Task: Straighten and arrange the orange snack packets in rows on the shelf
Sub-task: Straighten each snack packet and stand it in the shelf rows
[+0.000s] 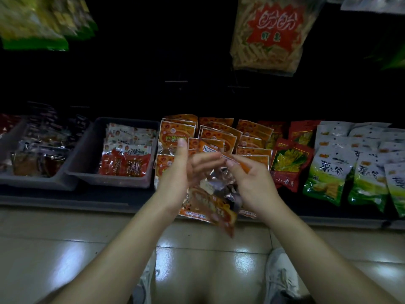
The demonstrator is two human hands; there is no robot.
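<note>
Several orange snack packets [219, 133] lie in overlapping rows on the low shelf [76, 199], between a grey bin and red packets. A loose bunch of orange packets [208, 205] hangs between my hands in front of the shelf edge, blurred. My left hand [182, 172] holds the bunch from the left with its fingers stretched up and around it. My right hand [252, 181] pinches the top edge of one packet in the bunch from the right. The lower orange packets on the shelf are hidden behind my hands.
A grey bin [87, 154] of red-and-white packets stands left of the orange ones, with another bin [8, 141] further left. Red packets [289, 161] and green-and-white bags [333, 172] lie to the right. A large bag [269, 34] hangs overhead. Tiled floor and my shoes are below.
</note>
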